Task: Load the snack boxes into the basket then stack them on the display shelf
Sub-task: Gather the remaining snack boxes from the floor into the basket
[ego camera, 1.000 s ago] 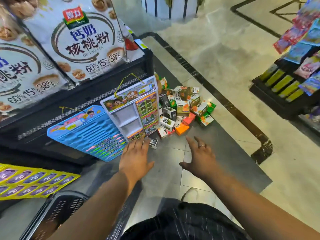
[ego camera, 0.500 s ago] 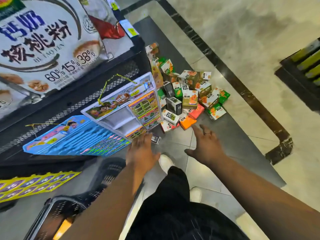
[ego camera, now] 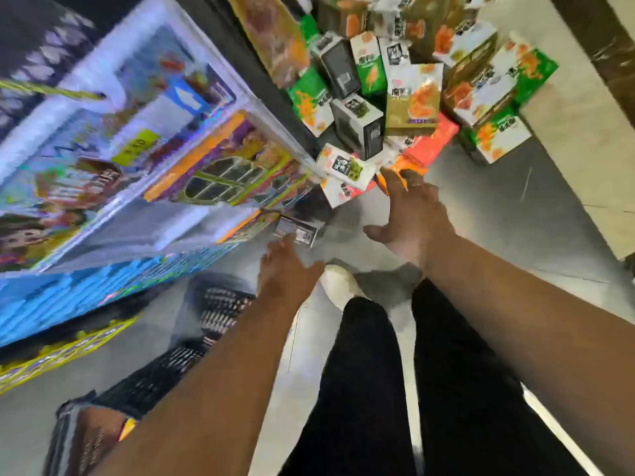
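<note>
Left hand (ego camera: 288,269) hovered spread, empty, beside stray box (ego camera: 300,230) just short of pile (ego camera: 412,91). Right hand (ego camera: 412,218) spread, empty, fingertips (ego camera: 390,176) at pile's near edge. Basket (ego camera: 220,304) sat well back from pile. Boxes looked light, stiff card: pinch narrow sides.

Light was bright and even, seemingly from overhead, leaving a soft grey shadow on the floor (ego camera: 515,201) below the right hand (ego camera: 415,218). Heavy motion blur smeared the frame's left side into blocky streaks. The snack boxes (ego camera: 412,94) at upper centre were sharper. Wide-angle distortion bowed the edges.
</note>
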Motion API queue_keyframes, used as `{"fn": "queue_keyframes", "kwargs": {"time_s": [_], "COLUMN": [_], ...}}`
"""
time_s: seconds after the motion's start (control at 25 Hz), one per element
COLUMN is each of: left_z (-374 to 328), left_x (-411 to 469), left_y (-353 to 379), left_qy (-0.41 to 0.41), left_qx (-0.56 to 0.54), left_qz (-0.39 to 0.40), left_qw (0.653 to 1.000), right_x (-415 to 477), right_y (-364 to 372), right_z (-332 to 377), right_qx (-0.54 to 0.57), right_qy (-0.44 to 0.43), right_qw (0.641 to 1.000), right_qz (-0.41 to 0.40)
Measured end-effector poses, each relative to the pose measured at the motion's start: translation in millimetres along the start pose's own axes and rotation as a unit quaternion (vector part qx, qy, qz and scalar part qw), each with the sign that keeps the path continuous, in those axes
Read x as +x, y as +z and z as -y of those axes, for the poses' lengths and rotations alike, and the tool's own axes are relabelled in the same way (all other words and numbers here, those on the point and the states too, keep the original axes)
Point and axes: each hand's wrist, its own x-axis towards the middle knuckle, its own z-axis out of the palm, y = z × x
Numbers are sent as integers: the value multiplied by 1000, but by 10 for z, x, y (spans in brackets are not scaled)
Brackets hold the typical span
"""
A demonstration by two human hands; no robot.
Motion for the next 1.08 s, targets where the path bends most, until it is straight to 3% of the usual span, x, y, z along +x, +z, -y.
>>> {"fn": "queue_keyframes", "kwargs": {"time_s": [0.24, 0.36, 0.6, 0.72, 0.84, 1.08], "left_z": [102, 201, 558, 636, 601, 406], "left_x": [1310, 1814, 2607, 2801, 2703, 1880], "left_y": [839, 1159, 1519, 1597, 1604, 1446], "left_qy": [-152, -254, -351, -337, -340, -266], "left_qx": [-121, -173, -329, -370, -414, -390], "left_qz": [-7, -16, -60, -115, -115, -87], "left_qw": [981, 952, 875, 858, 837, 877], "right_x": [1265, 1776, 2680, 2796, 2694, 1830], "right_y": [946, 1313, 1746, 1872, 1860, 1600], "right_z": [-546, -653, -516, -495, -597, -1061], "right_qx": [-42, -72, -53, -48, 3, 201], "right_qy": [-35, -72, -84, -95, -82, 59], "right_qw": [998, 994, 994, 991, 993, 977], "right_qz": [10, -34, -37, -80, -80, -33]}}
